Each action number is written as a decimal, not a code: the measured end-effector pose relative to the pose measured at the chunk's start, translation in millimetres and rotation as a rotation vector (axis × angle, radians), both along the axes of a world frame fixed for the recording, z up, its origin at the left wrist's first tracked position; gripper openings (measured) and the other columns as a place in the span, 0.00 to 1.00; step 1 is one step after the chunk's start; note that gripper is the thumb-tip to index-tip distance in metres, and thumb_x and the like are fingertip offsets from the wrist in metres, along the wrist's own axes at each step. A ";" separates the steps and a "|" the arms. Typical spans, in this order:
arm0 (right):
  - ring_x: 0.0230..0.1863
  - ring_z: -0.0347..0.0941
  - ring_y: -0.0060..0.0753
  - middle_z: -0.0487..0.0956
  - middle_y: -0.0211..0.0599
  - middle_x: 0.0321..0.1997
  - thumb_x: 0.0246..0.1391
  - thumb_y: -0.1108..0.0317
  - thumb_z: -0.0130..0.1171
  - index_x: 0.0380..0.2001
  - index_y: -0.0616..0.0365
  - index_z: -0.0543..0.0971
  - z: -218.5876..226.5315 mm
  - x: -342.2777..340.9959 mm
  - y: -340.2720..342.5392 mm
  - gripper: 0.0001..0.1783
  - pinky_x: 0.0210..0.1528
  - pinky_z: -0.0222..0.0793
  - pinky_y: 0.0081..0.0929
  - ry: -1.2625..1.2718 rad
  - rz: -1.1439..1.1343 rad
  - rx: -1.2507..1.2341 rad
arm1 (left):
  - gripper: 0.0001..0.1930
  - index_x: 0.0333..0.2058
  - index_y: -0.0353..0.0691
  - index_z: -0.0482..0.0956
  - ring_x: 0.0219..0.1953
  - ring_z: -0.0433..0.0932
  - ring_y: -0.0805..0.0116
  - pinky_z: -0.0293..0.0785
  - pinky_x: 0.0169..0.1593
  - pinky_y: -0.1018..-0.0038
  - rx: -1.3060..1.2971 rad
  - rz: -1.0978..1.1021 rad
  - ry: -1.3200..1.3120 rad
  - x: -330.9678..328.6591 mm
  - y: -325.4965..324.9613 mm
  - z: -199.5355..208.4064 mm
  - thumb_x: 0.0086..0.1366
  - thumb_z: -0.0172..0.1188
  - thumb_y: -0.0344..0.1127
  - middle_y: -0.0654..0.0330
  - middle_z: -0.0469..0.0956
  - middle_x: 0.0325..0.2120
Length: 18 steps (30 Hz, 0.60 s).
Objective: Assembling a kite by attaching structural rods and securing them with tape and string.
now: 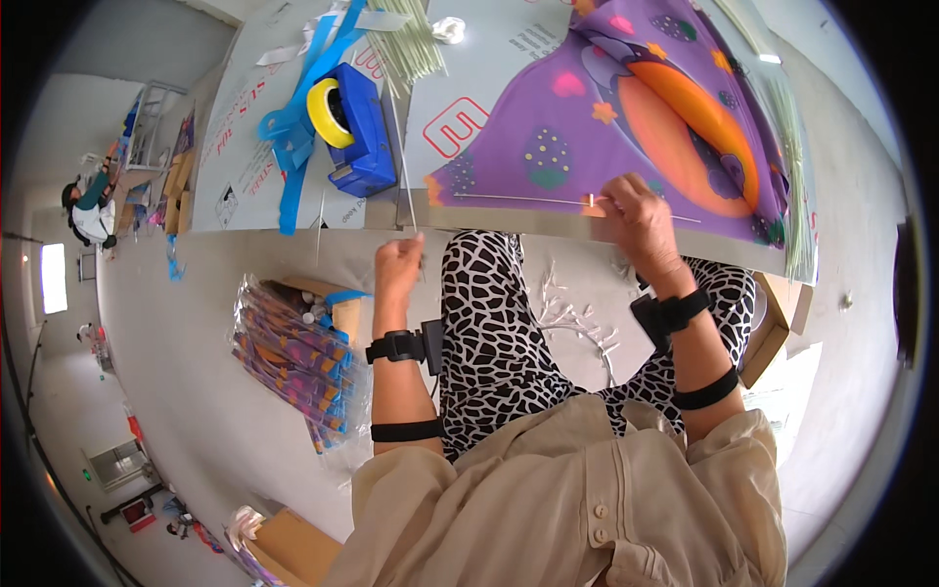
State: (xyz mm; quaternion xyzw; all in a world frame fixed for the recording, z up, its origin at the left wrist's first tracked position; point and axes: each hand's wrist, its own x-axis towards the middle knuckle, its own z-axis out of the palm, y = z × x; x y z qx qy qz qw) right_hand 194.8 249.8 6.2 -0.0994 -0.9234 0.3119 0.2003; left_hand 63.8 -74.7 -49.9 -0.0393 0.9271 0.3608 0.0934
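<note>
My left hand (399, 269) is closed in a pinch on a thin white rod (405, 161), which rises from the fingertips past the blue tape dispenser (370, 142). My right hand (641, 225) rests over the front edge of a purple printed fabric (509, 147) with orange, star and strawberry shapes. Between its pinched thumb and finger shows a small white piece (591, 200). Another thin white rod (518, 200) lies along the fabric's front edge and passes under the right hand, whose fingers hide part of it. The fabric's far right side is folded and bunched.
Bundles of pale rods lie on the table at the back (406, 44) and along the right edge (790, 186). Blue strips (293, 132) lie left of the dispenser. On the floor are a clear bag of printed fabric (293, 357), scattered white pieces (577, 318) and a cardboard box (773, 328).
</note>
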 end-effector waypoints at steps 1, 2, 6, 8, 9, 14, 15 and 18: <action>0.31 0.72 0.51 0.74 0.43 0.27 0.45 0.73 0.58 0.25 0.59 0.73 -1.1 -4.4 -12.1 0.04 0.32 0.69 0.42 -0.014 0.039 -0.103 | 0.14 0.26 0.33 0.76 0.20 0.72 0.71 0.67 0.24 0.74 0.244 0.003 -0.176 6.2 7.3 8.6 0.62 0.57 0.40 0.61 0.75 0.19; 0.31 0.72 0.51 0.75 0.42 0.27 0.48 0.72 0.57 0.26 0.59 0.74 -3.2 -10.4 -26.9 0.03 0.32 0.68 0.41 0.014 0.114 -0.203 | 0.15 0.25 0.32 0.76 0.18 0.71 0.74 0.64 0.21 0.77 0.489 0.006 -0.350 12.5 13.6 14.2 0.63 0.56 0.40 0.62 0.74 0.17; 0.28 0.73 0.41 0.76 0.49 0.28 0.54 0.66 0.55 0.32 0.68 0.75 3.5 -40.5 -102.9 0.13 0.33 0.68 0.32 -0.142 0.277 -0.461 | 0.10 0.23 0.33 0.75 0.14 0.65 0.77 0.56 0.18 0.81 0.706 0.146 -0.207 47.1 22.4 49.3 0.60 0.53 0.32 0.63 0.71 0.14; 0.23 0.69 0.24 0.75 0.39 0.23 0.56 0.64 0.55 0.30 0.67 0.76 -8.1 -53.8 -126.9 0.13 0.26 0.66 0.25 -0.180 0.367 -0.556 | 0.12 0.21 0.33 0.75 0.15 0.65 0.79 0.58 0.20 0.83 0.793 0.091 -0.143 80.2 32.5 77.1 0.61 0.53 0.33 0.64 0.70 0.13; 0.22 0.68 0.19 0.75 0.35 0.22 0.55 0.65 0.56 0.28 0.66 0.77 -1.1 -59.3 -142.0 0.12 0.24 0.64 0.21 -0.283 0.271 -0.851 | 0.11 0.21 0.33 0.75 0.15 0.65 0.79 0.57 0.20 0.82 0.776 0.097 -0.163 97.1 33.1 83.5 0.60 0.52 0.32 0.63 0.71 0.14; 0.19 0.64 0.13 0.75 0.29 0.22 0.53 0.71 0.58 0.25 0.62 0.76 10.6 -43.1 -177.9 0.06 0.17 0.56 0.12 -0.415 0.231 -1.318 | 0.12 0.21 0.32 0.75 0.16 0.66 0.80 0.59 0.21 0.83 0.697 0.052 -0.270 153.9 8.5 101.5 0.61 0.50 0.30 0.64 0.72 0.14; 0.19 0.65 0.13 0.76 0.29 0.23 0.53 0.72 0.57 0.26 0.62 0.77 15.2 -33.7 -183.2 0.05 0.18 0.57 0.12 -0.445 0.222 -1.383 | 0.12 0.21 0.32 0.76 0.16 0.67 0.80 0.60 0.21 0.84 0.676 0.017 -0.304 157.1 3.1 102.3 0.62 0.50 0.30 0.64 0.72 0.14; 0.20 0.65 0.12 0.76 0.30 0.24 0.53 0.73 0.57 0.27 0.63 0.77 18.7 -19.0 -189.5 0.04 0.19 0.59 0.12 -0.453 0.227 -1.508 | 0.11 0.22 0.32 0.76 0.17 0.68 0.81 0.61 0.21 0.85 0.610 -0.071 -0.277 144.7 -15.6 101.9 0.62 0.50 0.29 0.64 0.73 0.14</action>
